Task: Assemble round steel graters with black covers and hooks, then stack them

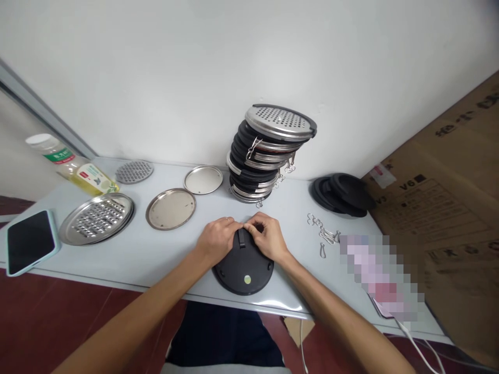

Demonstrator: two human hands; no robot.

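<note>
A black round plastic disc (249, 267) lies on the table in front of me, with a small round sticker near its front edge and a narrow tab at its far side. My left hand (218, 240) is closed at the disc's far left rim, thumb and fingertips pinched beside the tab. From the right, my right hand (268, 236) pinches the same far rim, its fingertips meeting those of the left. Anything small between the fingertips is hidden. Beyond the hands rises a tall leaning stack of graters (244, 150) with black rims and wire clips hanging from it.
Left are metal plates (171, 209), grater discs (99, 221), a bottle (86, 171) and a phone (31, 241). Loose wire clips (323, 250) and black discs (343, 195) lie right, by a cardboard box (436, 223). A wall (175, 78) stands behind.
</note>
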